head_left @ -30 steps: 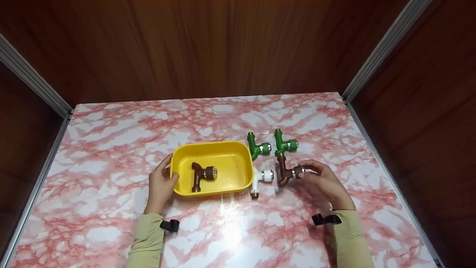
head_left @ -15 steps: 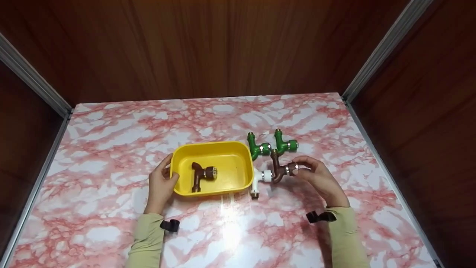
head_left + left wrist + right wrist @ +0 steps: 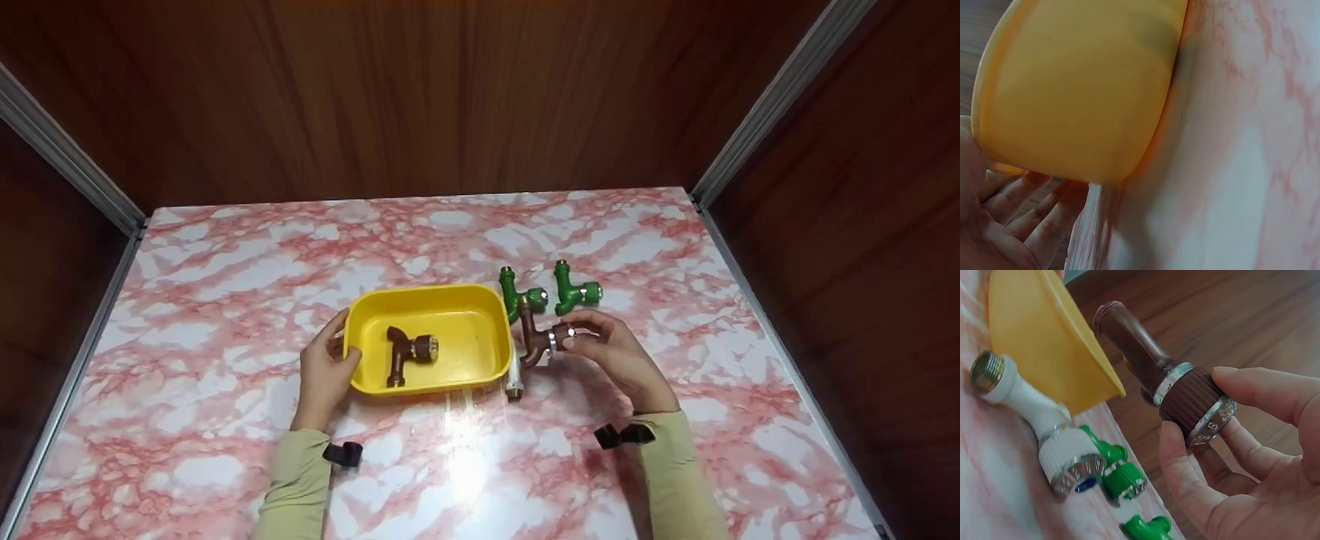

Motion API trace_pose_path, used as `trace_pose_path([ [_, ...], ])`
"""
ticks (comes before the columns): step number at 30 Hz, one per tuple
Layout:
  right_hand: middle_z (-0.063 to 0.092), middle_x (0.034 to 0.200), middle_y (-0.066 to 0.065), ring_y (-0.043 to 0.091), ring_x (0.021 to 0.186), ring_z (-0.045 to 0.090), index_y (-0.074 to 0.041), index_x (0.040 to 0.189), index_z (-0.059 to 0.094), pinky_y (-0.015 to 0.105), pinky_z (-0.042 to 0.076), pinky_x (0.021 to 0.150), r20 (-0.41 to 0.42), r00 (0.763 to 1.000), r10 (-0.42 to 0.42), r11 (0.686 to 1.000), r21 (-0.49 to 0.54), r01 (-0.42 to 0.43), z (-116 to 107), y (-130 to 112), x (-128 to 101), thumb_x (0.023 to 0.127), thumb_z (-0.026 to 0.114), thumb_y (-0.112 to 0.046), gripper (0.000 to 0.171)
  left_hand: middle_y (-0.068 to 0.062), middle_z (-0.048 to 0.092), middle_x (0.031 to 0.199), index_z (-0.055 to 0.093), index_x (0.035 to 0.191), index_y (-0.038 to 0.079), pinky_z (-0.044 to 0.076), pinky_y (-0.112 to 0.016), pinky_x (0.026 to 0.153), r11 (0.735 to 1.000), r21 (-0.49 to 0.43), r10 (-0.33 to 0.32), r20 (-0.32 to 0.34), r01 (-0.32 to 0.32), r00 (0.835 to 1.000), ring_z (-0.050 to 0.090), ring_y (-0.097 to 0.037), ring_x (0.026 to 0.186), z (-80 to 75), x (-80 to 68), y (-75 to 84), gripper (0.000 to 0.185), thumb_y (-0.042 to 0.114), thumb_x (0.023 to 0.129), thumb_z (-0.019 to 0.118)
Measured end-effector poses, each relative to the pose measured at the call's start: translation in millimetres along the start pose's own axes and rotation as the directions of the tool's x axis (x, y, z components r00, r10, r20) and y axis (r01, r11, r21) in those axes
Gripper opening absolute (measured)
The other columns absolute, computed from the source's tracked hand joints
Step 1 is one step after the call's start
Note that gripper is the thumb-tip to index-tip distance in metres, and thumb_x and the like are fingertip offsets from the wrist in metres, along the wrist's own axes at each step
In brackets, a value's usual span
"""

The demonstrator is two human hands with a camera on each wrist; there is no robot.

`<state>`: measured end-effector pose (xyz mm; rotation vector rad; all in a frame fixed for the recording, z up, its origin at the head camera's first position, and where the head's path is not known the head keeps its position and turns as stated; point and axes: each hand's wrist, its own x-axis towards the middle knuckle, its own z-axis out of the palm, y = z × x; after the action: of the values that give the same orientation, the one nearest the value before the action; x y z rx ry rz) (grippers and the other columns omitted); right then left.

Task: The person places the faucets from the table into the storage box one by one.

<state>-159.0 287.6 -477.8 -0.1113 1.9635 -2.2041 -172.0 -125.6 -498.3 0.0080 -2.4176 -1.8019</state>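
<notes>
One brown tap (image 3: 534,340), pinched by its knob (image 3: 1189,402) in the right hand (image 3: 616,365), has been carried leftward to just beside the yellow tub (image 3: 465,341), right of frame centre; the carry is judged well advanced. The tub is gripped at its left by the left hand (image 3: 324,375).

Tub (image 3: 465,341): plain bright yellow, inside and out
Held tap (image 3: 1176,385): dark brown, with silver bands on the knob
Tap in tub (image 3: 405,349): dark brown too, silver at the knob's tip
White tap (image 3: 1044,413): white, silver on the knob, blue dot in the middle, gold screw end
Green tap by tub (image 3: 512,295): green with silver trim
Other green tap (image 3: 571,293): green, silver trim too
Counter (image 3: 225,300): white and pink-red swirls, like marble
Walls (image 3: 420,97): reddish brown with dark wood streaks
Posts (image 3: 802,67): grey
Sleeves (image 3: 295,480): pale yellow-green
Wrist straps (image 3: 345,454): black
</notes>
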Motion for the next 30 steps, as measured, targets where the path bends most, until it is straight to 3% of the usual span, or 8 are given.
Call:
trace_pose_path([
  [9,0.057,0.113,0.019,0.029,0.102,0.06,0.011,0.12,0.053,0.044,0.05,0.088,0.015,1.0,0.017,1.0,-0.012,-0.017,11.9,-1.8,6.0,0.083,0.071,0.0,0.043,-0.016,0.052,0.135,0.049,0.141,0.011,0.051,-0.02,0.075,1.0,-0.02,-0.01,-0.014,0.01,1.0,0.061,-0.03,0.106,2.7,11.3,-37.0,0.063,-0.01,0.082,0.057],
  [20,0.061,0.111,0.017,0.027,0.101,0.06,0.01,0.117,0.056,0.035,0.052,0.083,0.021,1.0,-0.012,1.0,-0.017,0.012,20.7,-0.8,9.7,0.082,0.071,0.0,0.039,-0.014,0.055,0.132,0.051,0.139,0.011,0.052,-0.021,0.072,1.0,-0.001,0.027,-0.035,-0.027,0.999,0.062,-0.026,0.1,4.4,11.0,-37.8,0.064,-0.01,0.08,0.058],
  [30,0.059,0.115,0.022,0.029,0.101,0.061,0.01,0.116,0.057,0.04,0.05,0.088,0.042,0.999,-0.012,1.0,-0.027,0.014,29.8,2.1,16.0,0.083,0.071,-0.002,0.038,-0.015,0.054,0.132,0.051,0.14,0.012,0.052,-0.02,0.069,1.0,-0.007,0.019,-0.021,-0.019,1.0,0.061,-0.028,0.101,4.1,12.0,-40.0,0.063,-0.01,0.081,0.058],
])
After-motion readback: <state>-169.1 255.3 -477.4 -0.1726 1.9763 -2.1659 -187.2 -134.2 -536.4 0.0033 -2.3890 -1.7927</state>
